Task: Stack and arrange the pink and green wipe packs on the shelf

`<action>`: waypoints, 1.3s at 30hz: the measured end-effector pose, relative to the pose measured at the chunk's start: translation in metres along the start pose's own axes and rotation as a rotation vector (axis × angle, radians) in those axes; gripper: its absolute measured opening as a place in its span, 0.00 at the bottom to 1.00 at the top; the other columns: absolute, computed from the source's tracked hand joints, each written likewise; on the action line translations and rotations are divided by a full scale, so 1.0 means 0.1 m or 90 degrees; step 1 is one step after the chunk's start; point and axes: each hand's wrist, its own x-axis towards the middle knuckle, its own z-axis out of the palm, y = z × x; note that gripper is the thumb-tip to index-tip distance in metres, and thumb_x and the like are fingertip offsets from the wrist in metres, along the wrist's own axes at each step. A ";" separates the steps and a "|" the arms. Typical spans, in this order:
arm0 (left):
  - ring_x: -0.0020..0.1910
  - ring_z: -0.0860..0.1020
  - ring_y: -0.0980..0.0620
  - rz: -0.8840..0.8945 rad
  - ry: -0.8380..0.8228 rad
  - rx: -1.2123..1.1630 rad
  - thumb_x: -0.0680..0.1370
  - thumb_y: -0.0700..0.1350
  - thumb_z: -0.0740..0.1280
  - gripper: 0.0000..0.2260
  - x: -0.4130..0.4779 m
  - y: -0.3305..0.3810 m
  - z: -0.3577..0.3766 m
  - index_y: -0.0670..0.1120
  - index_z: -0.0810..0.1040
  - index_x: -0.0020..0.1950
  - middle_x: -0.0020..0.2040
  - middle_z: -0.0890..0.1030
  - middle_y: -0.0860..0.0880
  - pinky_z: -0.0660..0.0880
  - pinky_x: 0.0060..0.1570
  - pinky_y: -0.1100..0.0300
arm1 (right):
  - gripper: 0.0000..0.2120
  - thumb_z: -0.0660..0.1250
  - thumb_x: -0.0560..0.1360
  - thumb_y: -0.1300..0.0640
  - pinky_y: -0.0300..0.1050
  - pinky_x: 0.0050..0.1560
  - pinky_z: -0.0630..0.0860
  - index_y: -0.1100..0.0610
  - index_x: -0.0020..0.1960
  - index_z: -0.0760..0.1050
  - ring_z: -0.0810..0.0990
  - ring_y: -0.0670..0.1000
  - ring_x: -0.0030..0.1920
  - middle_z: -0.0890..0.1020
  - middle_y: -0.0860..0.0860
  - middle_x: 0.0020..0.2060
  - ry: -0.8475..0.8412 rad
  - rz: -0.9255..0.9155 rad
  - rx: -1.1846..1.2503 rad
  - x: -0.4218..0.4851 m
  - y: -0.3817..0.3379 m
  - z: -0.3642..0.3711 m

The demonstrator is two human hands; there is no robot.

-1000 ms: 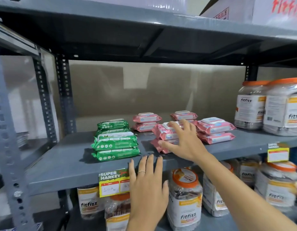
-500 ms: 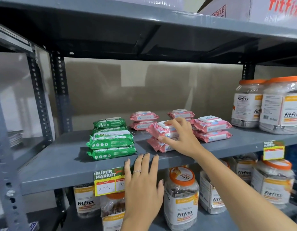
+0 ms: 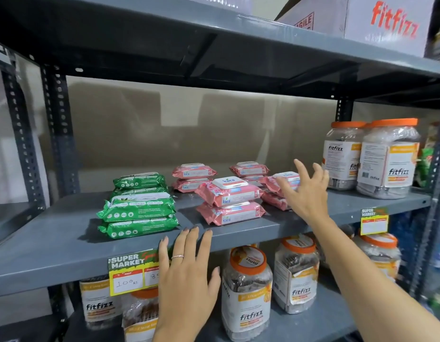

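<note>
On the grey shelf (image 3: 53, 245) stand two stacks of green wipe packs, a front stack (image 3: 138, 214) and a back stack (image 3: 139, 181). To their right are pink wipe packs in pairs: a front pair (image 3: 230, 203), a back left pair (image 3: 193, 177), a back right pair (image 3: 248, 170) and a right pair (image 3: 279, 188). My right hand (image 3: 305, 191) is spread in front of the right pair, fingertips at its top pack, partly hiding it. My left hand (image 3: 187, 272) lies flat and open against the shelf's front edge, holding nothing.
Big clear jars with orange lids (image 3: 386, 156) stand at the shelf's right end, close to my right hand. More such jars (image 3: 246, 292) fill the shelf below. Yellow price tags (image 3: 133, 272) hang on the front edge. A cardboard box (image 3: 386, 23) sits on the shelf above.
My right hand has left the front pink pair and moved right to the right pink pair. The left hand stays at the shelf edge.
</note>
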 end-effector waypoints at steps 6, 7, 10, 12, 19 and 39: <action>0.64 0.75 0.40 0.017 0.026 0.012 0.72 0.55 0.60 0.26 -0.01 -0.04 0.04 0.46 0.77 0.67 0.64 0.78 0.42 0.61 0.67 0.36 | 0.37 0.54 0.68 0.26 0.74 0.67 0.58 0.39 0.74 0.57 0.47 0.62 0.76 0.54 0.54 0.77 -0.123 -0.049 -0.109 0.14 0.09 0.15; 0.63 0.75 0.40 0.013 0.022 0.011 0.72 0.55 0.57 0.27 -0.01 -0.05 0.04 0.46 0.77 0.67 0.64 0.78 0.42 0.61 0.67 0.37 | 0.35 0.54 0.69 0.27 0.73 0.66 0.60 0.40 0.72 0.61 0.48 0.62 0.76 0.57 0.54 0.76 -0.129 -0.058 -0.110 0.14 0.11 0.16; 0.63 0.75 0.41 0.001 0.010 0.017 0.72 0.56 0.55 0.27 -0.01 -0.06 0.04 0.46 0.77 0.67 0.64 0.78 0.42 0.60 0.67 0.37 | 0.33 0.56 0.69 0.29 0.70 0.65 0.64 0.43 0.70 0.64 0.51 0.61 0.75 0.60 0.53 0.74 -0.145 -0.084 -0.104 0.16 0.16 0.17; 0.63 0.74 0.41 0.001 0.014 0.026 0.72 0.56 0.56 0.27 0.00 -0.05 0.04 0.46 0.78 0.66 0.63 0.78 0.43 0.60 0.68 0.38 | 0.32 0.58 0.70 0.31 0.69 0.66 0.64 0.44 0.70 0.64 0.51 0.60 0.74 0.60 0.54 0.74 -0.163 -0.095 -0.083 0.18 0.18 0.16; 0.63 0.76 0.41 0.000 0.017 0.038 0.68 0.54 0.67 0.27 0.00 -0.05 0.05 0.47 0.78 0.66 0.63 0.79 0.43 0.61 0.67 0.38 | 0.32 0.57 0.71 0.32 0.68 0.65 0.66 0.43 0.71 0.63 0.54 0.59 0.73 0.59 0.53 0.74 -0.146 -0.105 -0.084 0.18 0.21 0.16; 0.78 0.39 0.45 -0.054 0.203 0.153 0.80 0.66 0.50 0.40 2.08 -0.40 -0.44 0.38 0.42 0.79 0.80 0.41 0.40 0.45 0.75 0.43 | 0.25 0.56 0.75 0.47 0.52 0.64 0.69 0.55 0.70 0.66 0.72 0.60 0.64 0.74 0.63 0.64 0.211 -0.090 0.279 0.14 0.18 -0.06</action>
